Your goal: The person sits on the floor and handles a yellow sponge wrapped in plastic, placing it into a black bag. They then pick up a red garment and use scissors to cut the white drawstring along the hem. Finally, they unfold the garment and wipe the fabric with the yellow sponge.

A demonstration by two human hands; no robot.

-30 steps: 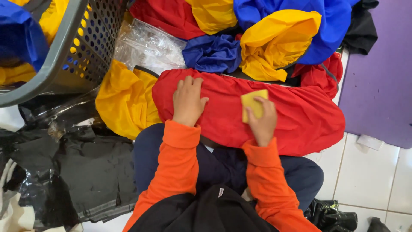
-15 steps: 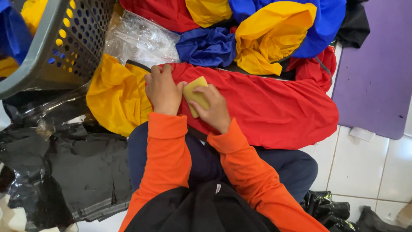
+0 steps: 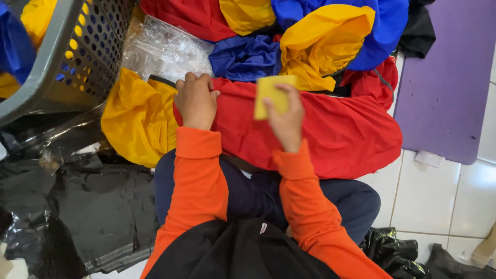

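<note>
**Red garment across the lap, yellow pad in the right hand**

The work looks to be at an early or middle stage. One red garment [image 3: 315,129] lies spread across the person's lap, and behind it a heap of red, yellow and blue clothes [image 3: 310,31] waits on the far side, so much appears left to handle. Some pieces already sit in the grey perforated basket [image 3: 62,57] at the far left. Whether the red garment is finished cannot be told.

The left hand [image 3: 195,101] is clenched on the left end of the red garment, fingers curled over its edge where it meets a yellow garment [image 3: 137,119]. The right hand [image 3: 284,121] grasps a small flat yellow pad [image 3: 273,95], pinched between thumb and fingers and held over the middle of the red cloth; whether the pad touches it cannot be told.

A crumpled clear plastic bag [image 3: 165,49] lies just beyond the left hand. Black plastic sheeting [image 3: 77,206] covers the floor at near left, and a purple mat [image 3: 444,77] lies at the right.
</note>
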